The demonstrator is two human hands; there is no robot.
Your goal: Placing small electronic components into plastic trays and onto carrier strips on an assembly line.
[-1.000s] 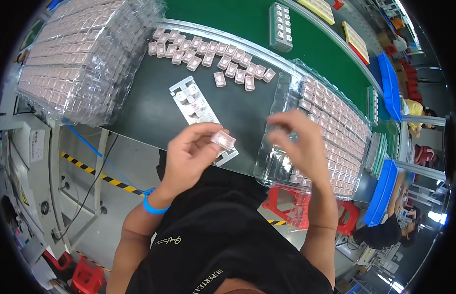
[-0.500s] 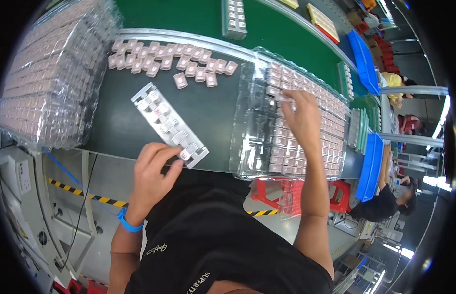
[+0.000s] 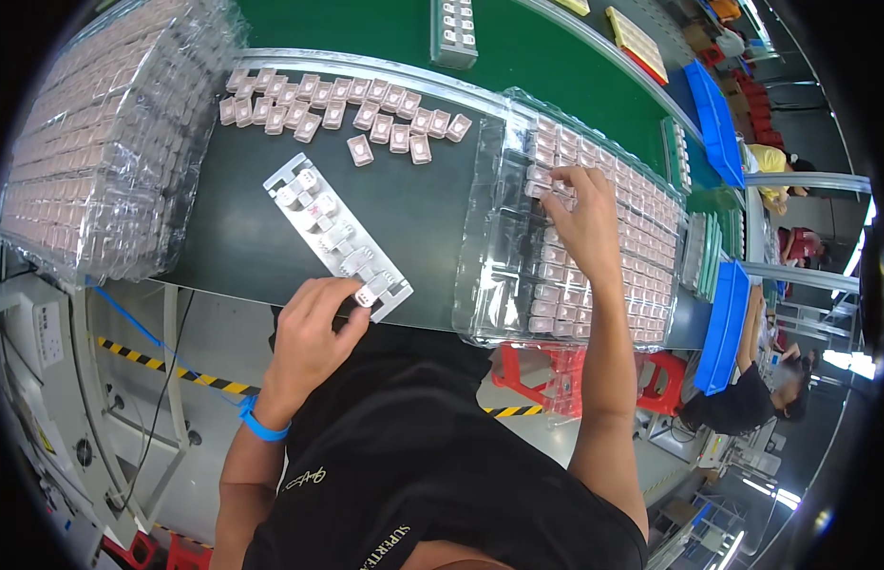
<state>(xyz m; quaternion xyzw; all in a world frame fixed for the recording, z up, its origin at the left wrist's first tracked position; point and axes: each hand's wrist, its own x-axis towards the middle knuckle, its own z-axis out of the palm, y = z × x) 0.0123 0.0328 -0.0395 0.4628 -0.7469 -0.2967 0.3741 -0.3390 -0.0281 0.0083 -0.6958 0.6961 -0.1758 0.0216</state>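
The left hand [image 3: 313, 328] curls thumb and fingers around a white piece [image 3: 366, 298] at the near end of a pale fixture [image 3: 393, 301], partly covering it; the grip's firmness is unclear. The right hand [image 3: 586, 223] bends over pink pieces [image 3: 537, 186] in a clear tray [image 3: 499, 223], its fingertips' hold impossible to make out.

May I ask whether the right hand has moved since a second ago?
Yes, the right hand moved right and farther up, judged against the clear plastic tray.
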